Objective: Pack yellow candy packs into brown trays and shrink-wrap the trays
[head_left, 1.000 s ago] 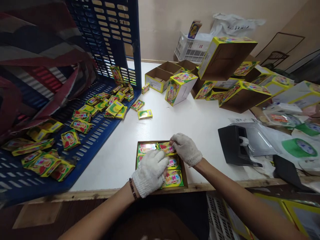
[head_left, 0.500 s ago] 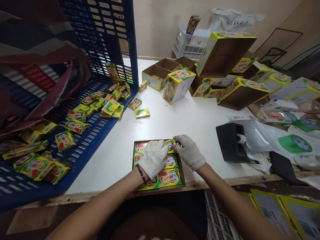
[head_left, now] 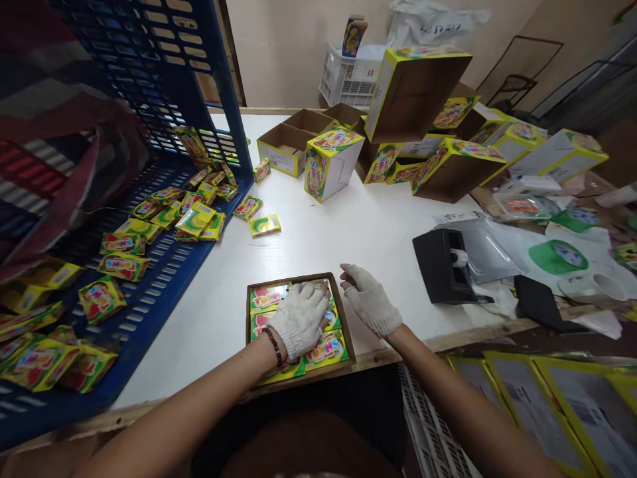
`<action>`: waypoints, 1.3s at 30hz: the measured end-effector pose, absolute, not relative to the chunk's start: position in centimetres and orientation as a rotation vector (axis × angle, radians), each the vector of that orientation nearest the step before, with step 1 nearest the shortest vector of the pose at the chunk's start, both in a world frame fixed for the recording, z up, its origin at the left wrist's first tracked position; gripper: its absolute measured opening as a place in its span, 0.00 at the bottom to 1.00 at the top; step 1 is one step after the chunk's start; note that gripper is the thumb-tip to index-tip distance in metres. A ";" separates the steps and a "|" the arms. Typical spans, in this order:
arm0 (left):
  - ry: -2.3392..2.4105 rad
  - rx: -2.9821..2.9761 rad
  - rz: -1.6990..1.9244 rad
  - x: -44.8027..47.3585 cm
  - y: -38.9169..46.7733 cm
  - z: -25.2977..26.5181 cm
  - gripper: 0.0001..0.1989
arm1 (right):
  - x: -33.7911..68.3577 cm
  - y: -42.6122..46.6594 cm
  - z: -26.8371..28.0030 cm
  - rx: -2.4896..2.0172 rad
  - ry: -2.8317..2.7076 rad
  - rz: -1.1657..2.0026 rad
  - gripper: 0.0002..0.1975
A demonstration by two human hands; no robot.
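Observation:
An open-topped carton (head_left: pixel 351 350) stands at the table's front edge, with several small green and yellow "Twins" packs (head_left: pixel 326 350) lying flat inside. My left hand (head_left: pixel 300 317), in a white fingerless glove with a beaded bracelet at the wrist, rests palm down on the packs with its fingers stretched forward. It covers the middle of the carton's contents. Just off the carton's right wall, my right hand (head_left: pixel 369 299), gloved likewise, hovers with thumb and fingers apart. No item shows in it.
At left, a blue plastic crate (head_left: pixel 164 292) lies tipped, with loose packs spread on it. A few packs (head_left: pixel 265 226) lie on the white table (head_left: pixel 343 229). Display boxes (head_left: pixel 332 162) stand at the back. On the right are a black tape dispenser (head_left: pixel 440 265) and green tape (head_left: pixel 557 257).
My right hand has let go of the pack at the carton's far right corner and moved outside the wall. My left hand has flattened over the packs. The camera view has shifted slightly.

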State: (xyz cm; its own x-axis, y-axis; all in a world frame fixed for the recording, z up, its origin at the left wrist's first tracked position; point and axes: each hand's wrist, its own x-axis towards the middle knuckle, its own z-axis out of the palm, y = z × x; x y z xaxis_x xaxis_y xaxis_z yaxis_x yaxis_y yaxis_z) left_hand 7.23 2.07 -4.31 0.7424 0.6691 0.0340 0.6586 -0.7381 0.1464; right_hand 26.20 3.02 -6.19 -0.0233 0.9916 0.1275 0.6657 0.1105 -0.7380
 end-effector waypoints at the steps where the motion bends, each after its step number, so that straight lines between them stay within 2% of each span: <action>1: 1.084 2.816 0.094 7.4 1.9 -4.3 0.19 | 26.2 2.8 -6.0 -1.610 -1.747 0.661 0.19; 4: 1.073 2.802 0.076 7.5 1.8 -4.0 0.21 | 25.7 2.0 -4.7 -1.524 -1.740 0.601 0.16; 8: 0.972 2.662 0.214 5.5 4.5 -2.4 0.11 | 23.7 0.7 -2.8 -1.469 -1.921 0.675 0.11; 10: 1.221 2.542 0.434 3.2 7.5 -1.5 0.11 | 22.2 0.4 -2.4 -1.508 -2.149 0.832 0.12; 13: 1.861 2.344 0.641 -1.9 12.9 -0.8 0.09 | 19.7 0.6 -2.6 -1.669 -2.448 0.947 0.15; 15: 2.282 2.104 0.537 -5.5 15.9 -0.9 0.24 | 18.4 1.1 -2.9 -1.773 -2.527 0.900 0.15; 16: 2.417 1.945 0.501 -7.2 17.1 -1.2 0.29 | 18.0 1.4 -3.0 -1.801 -2.540 0.875 0.15; 17: 2.460 1.857 0.478 -8.8 17.8 -1.5 0.29 | 17.7 1.6 -3.2 -1.817 -2.545 0.864 0.15; 21: 2.380 1.741 0.498 -12.5 17.6 -2.4 0.18 | 18.4 2.2 -3.4 -1.755 -2.510 0.893 0.11; 23: 2.304 1.737 0.561 -12.3 15.8 -2.4 0.18 | 19.1 2.2 -3.0 -1.609 -2.416 0.842 0.11; 26: 2.001 1.726 0.724 -9.2 11.5 -1.7 0.21 | 19.9 2.3 -1.2 -1.310 -2.248 0.450 0.16; 29: 1.431 1.526 0.822 -4.2 6.0 -0.4 0.23 | 20.2 2.2 1.5 -1.101 -2.316 0.133 0.17; 31: 1.140 1.399 0.709 -1.4 2.7 0.1 0.25 | 20.6 1.8 2.6 -1.064 -2.478 0.207 0.13; 33: 1.098 1.444 0.689 -0.1 0.5 0.1 0.27 | 21.4 1.0 2.7 -1.131 -2.593 0.412 0.10; 36: 1.443 1.703 0.859 -1.9 -0.2 -1.1 0.30 | 22.5 -0.5 1.6 -1.371 -2.659 0.717 0.07; 39: 1.826 1.922 0.967 -6.8 1.1 -2.8 0.26 | 22.4 -1.7 0.4 -1.581 -2.708 0.830 0.06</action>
